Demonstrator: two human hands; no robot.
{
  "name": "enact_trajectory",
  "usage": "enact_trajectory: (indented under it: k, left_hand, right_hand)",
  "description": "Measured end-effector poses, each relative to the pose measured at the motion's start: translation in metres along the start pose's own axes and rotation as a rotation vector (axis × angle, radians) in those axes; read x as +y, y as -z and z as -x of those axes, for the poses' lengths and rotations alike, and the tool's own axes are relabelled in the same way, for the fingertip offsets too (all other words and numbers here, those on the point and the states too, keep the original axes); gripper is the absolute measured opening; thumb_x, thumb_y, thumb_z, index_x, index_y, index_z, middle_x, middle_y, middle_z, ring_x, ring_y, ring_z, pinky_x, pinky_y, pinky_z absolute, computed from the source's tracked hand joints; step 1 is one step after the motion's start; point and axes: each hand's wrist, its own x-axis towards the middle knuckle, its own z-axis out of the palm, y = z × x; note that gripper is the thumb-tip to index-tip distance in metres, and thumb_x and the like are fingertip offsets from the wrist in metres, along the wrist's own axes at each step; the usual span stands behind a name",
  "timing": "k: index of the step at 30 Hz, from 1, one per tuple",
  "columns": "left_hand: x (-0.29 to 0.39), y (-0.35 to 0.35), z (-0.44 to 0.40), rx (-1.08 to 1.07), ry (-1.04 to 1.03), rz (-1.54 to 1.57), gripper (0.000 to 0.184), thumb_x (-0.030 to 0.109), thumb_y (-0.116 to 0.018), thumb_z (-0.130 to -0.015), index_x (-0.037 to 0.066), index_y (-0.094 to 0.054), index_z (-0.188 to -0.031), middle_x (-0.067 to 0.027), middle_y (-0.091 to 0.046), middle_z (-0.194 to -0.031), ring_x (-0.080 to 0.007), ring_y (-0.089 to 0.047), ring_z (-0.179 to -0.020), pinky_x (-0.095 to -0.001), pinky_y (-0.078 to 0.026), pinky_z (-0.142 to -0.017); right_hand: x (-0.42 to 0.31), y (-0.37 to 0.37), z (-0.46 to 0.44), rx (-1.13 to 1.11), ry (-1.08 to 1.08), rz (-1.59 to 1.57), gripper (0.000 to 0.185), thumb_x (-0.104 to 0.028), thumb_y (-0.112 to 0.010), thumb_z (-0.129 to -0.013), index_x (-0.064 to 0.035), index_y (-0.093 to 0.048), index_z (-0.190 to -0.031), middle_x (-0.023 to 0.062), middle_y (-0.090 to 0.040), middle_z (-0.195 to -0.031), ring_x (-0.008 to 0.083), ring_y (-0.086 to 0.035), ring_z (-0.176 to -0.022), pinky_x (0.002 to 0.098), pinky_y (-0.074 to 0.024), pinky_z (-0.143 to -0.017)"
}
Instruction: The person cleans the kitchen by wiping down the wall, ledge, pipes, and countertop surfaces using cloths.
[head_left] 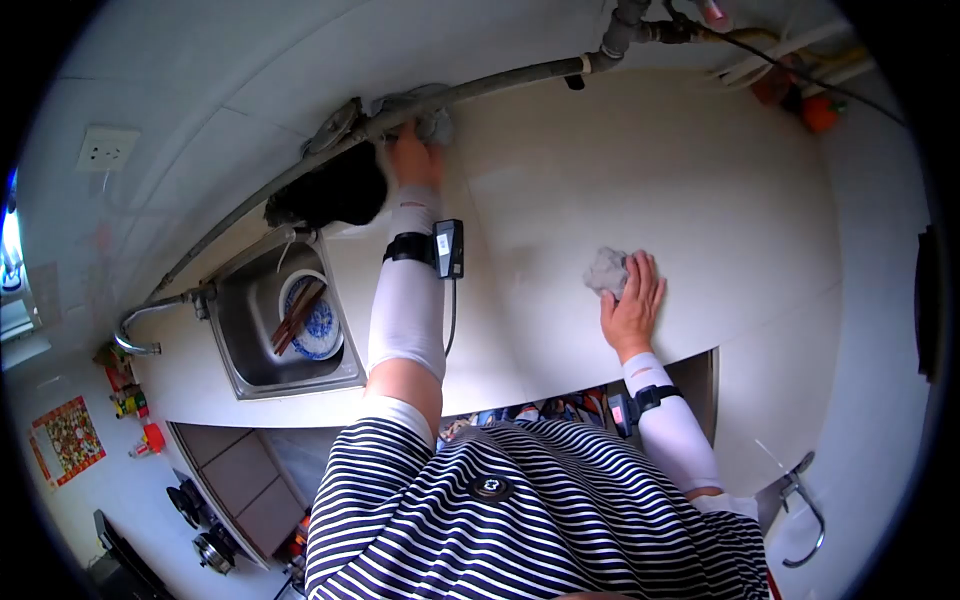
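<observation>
My left hand point(412, 158) reaches to the back of the pale countertop point(540, 200), close under the wall pipe. It is blurred, and its fingers are hidden among grey, cloth-like material point(436, 122). On the counter's right part, my right hand point(630, 305) lies palm down over the edge of a crumpled grey cloth point(604, 273), with thumb and fingers against it. A black, soft-looking item point(345, 190) lies to the left of my left forearm.
The metal sink point(235, 345) at left holds a white basin point(340, 352), a blue-patterned dish point(320, 325) and brown sticks point(298, 318). A faucet point(140, 347) stands beyond it. A grey pipe point(500, 82) crosses the back; a round lid point(333, 126) leans there. Red item point(820, 113) sits back right.
</observation>
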Motion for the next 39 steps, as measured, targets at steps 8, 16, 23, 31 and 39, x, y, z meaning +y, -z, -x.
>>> enact_trajectory:
  k: [8,16,23,31,39]
  left_hand:
    - [0.017,0.012,-0.013,-0.155,-0.126,-0.839,0.056,0.033,-0.065,-0.081,0.008,-0.053,-0.129,-0.0143,-0.054,-0.135,-0.0326,-0.053,-0.122,-0.0411,-0.046,-0.097]
    - [0.043,0.006,-0.015,-0.160,-0.129,-1.138,0.072,0.046,-0.061,-0.080,0.004,-0.045,-0.138,-0.0184,-0.053,-0.136,-0.0354,-0.055,-0.119,-0.0400,-0.045,-0.099]
    - [0.018,-0.002,-0.024,-0.304,0.139,-0.852,0.060,0.042,-0.062,-0.084,0.009,-0.050,-0.132,-0.0143,-0.056,-0.133,-0.0291,-0.054,-0.121,-0.0422,-0.042,-0.099]
    - [0.002,-0.006,-0.029,0.227,-0.190,0.243,0.034,0.024,-0.053,-0.098,0.014,-0.052,-0.131,-0.0024,-0.060,-0.125,-0.0161,-0.058,-0.106,-0.0312,-0.053,-0.077]
    - [0.037,-0.006,-0.013,-0.089,-0.092,-0.460,0.056,0.032,-0.055,-0.094,0.010,-0.039,-0.142,-0.0065,-0.050,-0.136,-0.0231,-0.051,-0.120,-0.0350,-0.049,-0.091]
  right_hand:
    - [-0.001,0.001,-0.001,-0.012,0.000,0.007,0.072,-0.024,-0.066,-0.079,-0.0068,-0.034,-0.140,0.0128,-0.028,-0.153,0.0327,-0.019,-0.145,0.0568,-0.0094,-0.116]
    - [0.000,-0.001,0.000,-0.003,0.014,0.037,0.073,-0.025,-0.065,-0.079,-0.0061,-0.032,-0.142,0.0129,-0.027,-0.153,0.0330,-0.018,-0.146,0.0575,-0.0099,-0.116]
    - [0.003,0.000,-0.004,0.012,0.015,0.014,0.074,-0.025,-0.065,-0.079,-0.0060,-0.032,-0.142,0.0130,-0.027,-0.153,0.0328,-0.018,-0.146,0.0576,-0.0095,-0.116]
    - [0.002,-0.001,0.001,-0.003,0.012,0.013,0.072,-0.025,-0.065,-0.079,-0.0060,-0.033,-0.141,0.0132,-0.027,-0.153,0.0329,-0.018,-0.146,0.0578,-0.0092,-0.116]
    - [-0.001,0.001,-0.002,-0.007,0.006,0.009,0.071,-0.025,-0.065,-0.079,-0.0056,-0.034,-0.140,0.0134,-0.027,-0.153,0.0335,-0.018,-0.146,0.0581,-0.0093,-0.115]
